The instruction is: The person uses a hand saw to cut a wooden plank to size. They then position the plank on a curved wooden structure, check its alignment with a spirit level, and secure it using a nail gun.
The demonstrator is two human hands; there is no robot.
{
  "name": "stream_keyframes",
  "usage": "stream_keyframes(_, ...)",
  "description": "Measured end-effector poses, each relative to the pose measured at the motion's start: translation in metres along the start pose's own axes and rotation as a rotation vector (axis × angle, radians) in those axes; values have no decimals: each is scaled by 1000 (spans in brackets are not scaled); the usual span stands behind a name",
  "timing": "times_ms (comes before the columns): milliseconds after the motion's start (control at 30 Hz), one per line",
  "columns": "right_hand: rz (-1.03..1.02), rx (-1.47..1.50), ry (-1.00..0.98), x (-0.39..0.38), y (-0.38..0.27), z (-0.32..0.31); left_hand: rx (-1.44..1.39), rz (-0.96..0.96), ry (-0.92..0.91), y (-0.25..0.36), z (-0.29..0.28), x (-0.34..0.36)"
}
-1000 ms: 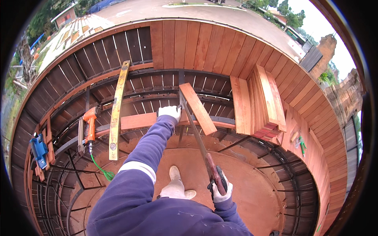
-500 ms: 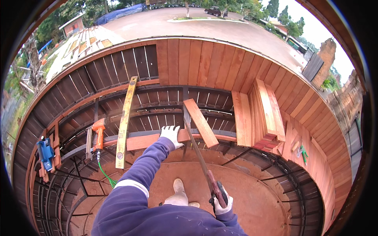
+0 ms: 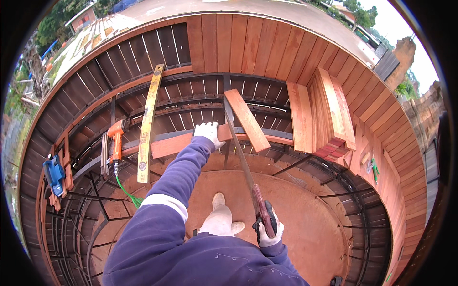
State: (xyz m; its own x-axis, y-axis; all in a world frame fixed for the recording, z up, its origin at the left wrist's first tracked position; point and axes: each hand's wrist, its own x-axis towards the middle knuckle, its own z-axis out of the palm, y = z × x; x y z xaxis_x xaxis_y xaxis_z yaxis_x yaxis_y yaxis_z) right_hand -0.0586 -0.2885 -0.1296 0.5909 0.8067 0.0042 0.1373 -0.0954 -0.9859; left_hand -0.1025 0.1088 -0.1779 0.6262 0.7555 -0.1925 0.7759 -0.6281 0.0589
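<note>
My left hand, in a white glove, grips a reddish wooden board lying on the curved metal frame, fingers over its far edge. A handsaw with a brown handle is held in my right hand, gloved in white and black. Its blade slants away from me to the board's right end, beside my left hand. How deep the teeth sit in the wood I cannot tell. Just right of the blade, a shorter loose board lies slanted across the frame.
Left of the board lie a yellow spirit level, an orange nail gun with a green hose and a blue power planer. Stacked planks stand at right, near green-handled pliers. Dark metal bars curve around my legs.
My view has tilted downward, so the bench and tools appear higher. The saw seems drawn slightly toward me. My left hand stays on the board.
</note>
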Motion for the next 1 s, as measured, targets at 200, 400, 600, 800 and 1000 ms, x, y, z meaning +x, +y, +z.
stream_keyframes(200,-111,-103,24,7,-6,2,-34,4,2,0,-3,3)
stream_keyframes(400,-106,-81,2,77,1,28,-56,-8,-38,-1,-14,5)
stream_keyframes(600,-110,-104,23,31,15,6,-85,-17,-6,-1,-9,6)
stream_keyframes(800,-60,-51,40,30,5,6,-95,-2,-15,-4,-9,13)
stream_keyframes(1000,-100,-104,11,59,5,23,-104,-30,-14,-7,-13,8)
